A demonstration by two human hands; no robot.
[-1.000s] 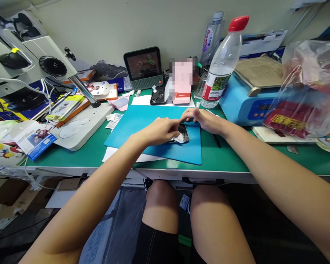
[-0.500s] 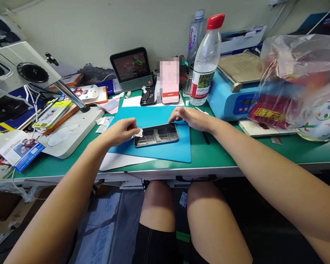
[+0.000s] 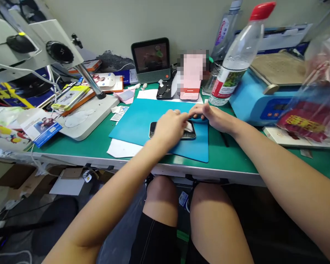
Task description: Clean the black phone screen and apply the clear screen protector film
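Observation:
On the blue mat (image 3: 134,119) lies a smartphone (image 3: 153,129) with a dark, glossy face, largely covered by my left hand (image 3: 172,126). My left hand is closed on a small white wipe (image 3: 189,127), which shows at the right part of the phone beneath the fingers. My right hand (image 3: 210,114) is at the mat's right edge, just beyond the phone. Its thumb stands up apart from the fingers, which point left close to my left fingertips; I see nothing held in it. Whether the two hands touch, I cannot tell.
A red-capped water bottle (image 3: 232,69) and a blue heating-plate machine (image 3: 264,99) stand right of the mat. Behind it are a pink-screened phone (image 3: 191,79) and a smart display (image 3: 151,58). A microscope stand (image 3: 90,117) fills the left.
My left hand has slid rightward across the phone with the wipe, from its left end to its right part. The right hand's thumb has lifted. The whole view has shifted and tilted.

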